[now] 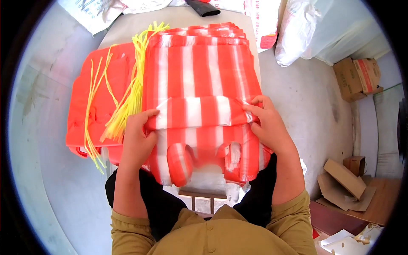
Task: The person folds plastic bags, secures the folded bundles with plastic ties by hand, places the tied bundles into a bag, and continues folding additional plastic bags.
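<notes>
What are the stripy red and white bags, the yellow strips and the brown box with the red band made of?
Striped bags: probably thin plastic, slightly shiny, with crinkled edges.
Yellow strips: maybe plastic; they look glossy and hang in loose, narrow strands.
Brown box: likely cardboard, dull, stiff-sided and printed.

There is one striped bag stack (199, 72), one red stack (78, 102) and one yellow strip bundle (132, 92).

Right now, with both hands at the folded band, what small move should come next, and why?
Probably press the band flat from its ends toward the middle: the left hand and right hand are at opposite ends, while its middle lies across the striped bags with no hand on it.
</notes>
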`<action>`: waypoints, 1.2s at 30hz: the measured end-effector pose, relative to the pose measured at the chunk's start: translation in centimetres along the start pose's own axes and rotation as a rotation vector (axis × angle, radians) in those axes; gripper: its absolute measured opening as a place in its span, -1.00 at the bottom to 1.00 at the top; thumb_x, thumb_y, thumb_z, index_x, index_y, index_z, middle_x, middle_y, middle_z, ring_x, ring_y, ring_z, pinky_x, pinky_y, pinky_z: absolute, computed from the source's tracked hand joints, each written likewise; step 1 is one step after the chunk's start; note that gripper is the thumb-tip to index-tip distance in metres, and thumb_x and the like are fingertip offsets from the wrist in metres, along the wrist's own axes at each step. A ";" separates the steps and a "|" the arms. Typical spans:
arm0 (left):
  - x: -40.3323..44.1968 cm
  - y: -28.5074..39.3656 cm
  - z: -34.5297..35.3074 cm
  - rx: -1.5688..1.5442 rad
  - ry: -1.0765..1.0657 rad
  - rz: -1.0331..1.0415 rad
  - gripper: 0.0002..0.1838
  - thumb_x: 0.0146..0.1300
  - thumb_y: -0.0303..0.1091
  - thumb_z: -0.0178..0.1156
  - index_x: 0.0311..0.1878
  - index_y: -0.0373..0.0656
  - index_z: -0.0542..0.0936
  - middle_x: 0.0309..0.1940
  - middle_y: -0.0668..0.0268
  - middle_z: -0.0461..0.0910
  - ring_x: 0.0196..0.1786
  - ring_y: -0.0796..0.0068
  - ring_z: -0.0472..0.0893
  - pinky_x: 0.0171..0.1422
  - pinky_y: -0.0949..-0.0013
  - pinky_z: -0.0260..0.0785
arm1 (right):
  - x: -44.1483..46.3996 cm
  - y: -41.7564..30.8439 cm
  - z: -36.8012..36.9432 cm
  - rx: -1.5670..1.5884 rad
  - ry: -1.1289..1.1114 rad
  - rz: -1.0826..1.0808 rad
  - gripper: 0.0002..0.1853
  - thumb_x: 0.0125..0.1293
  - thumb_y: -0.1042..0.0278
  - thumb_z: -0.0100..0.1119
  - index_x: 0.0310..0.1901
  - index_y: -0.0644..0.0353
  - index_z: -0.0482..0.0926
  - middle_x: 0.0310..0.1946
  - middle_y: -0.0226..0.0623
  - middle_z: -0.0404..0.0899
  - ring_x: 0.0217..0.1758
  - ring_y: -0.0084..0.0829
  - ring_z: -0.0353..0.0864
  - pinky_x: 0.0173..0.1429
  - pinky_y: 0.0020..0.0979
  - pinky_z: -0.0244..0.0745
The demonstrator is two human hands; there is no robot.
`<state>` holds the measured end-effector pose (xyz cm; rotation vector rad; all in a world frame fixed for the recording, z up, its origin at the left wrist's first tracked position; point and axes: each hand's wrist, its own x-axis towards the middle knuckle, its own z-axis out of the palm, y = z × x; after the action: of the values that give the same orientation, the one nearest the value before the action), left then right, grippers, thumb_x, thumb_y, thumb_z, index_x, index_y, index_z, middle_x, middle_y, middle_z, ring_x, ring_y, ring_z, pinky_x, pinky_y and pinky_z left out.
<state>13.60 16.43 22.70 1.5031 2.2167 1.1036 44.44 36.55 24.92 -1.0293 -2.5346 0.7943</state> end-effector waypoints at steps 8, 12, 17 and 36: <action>0.6 -0.7 0.2 0.010 0.062 -0.028 -0.64 0.20 -0.71 0.23 0.04 -0.18 0.72 -0.06 0.18 0.62 0.11 0.13 0.55 0.26 0.25 0.40 | 0.3 0.7 0.0 -0.007 0.147 -0.082 -0.63 0.28 0.77 0.17 0.08 0.26 0.71 0.16 -0.14 0.55 0.23 -0.11 0.59 0.30 -0.24 0.53; 0.9 -0.9 0.4 0.004 0.185 0.183 -0.79 0.35 -0.63 0.24 0.00 -0.21 0.67 -0.08 0.25 0.62 0.09 0.24 0.52 0.22 0.24 0.39 | 0.2 1.2 -0.7 0.017 0.204 -0.088 -0.72 0.33 0.74 0.20 0.01 0.24 0.70 0.12 -0.20 0.62 0.19 -0.21 0.61 0.26 -0.29 0.54; 0.4 -2.1 0.8 -0.535 0.131 -0.080 -0.90 0.55 -0.51 0.14 0.04 -0.20 0.57 -0.15 0.39 0.61 -0.09 0.61 0.51 -0.01 0.46 0.37 | 0.2 1.3 -1.1 0.420 0.153 0.138 -0.85 0.45 0.63 0.20 -0.01 0.23 0.63 0.01 -0.36 0.70 0.07 -0.53 0.61 0.18 -0.42 0.52; 1.3 -2.7 1.8 -0.367 0.199 -0.220 -0.88 0.59 -0.34 0.18 -0.03 -0.19 0.54 -0.36 0.40 0.58 -0.28 0.69 0.45 -0.16 0.52 0.34 | 2.4 1.6 2.0 0.270 0.122 0.335 -0.67 0.49 0.20 0.22 0.16 0.20 0.61 -0.09 0.05 0.76 -0.04 0.01 0.75 0.06 -0.14 0.59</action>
<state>12.20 17.91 19.84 1.0135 2.0863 1.5358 42.80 38.45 22.52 -1.3773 -2.1079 1.0905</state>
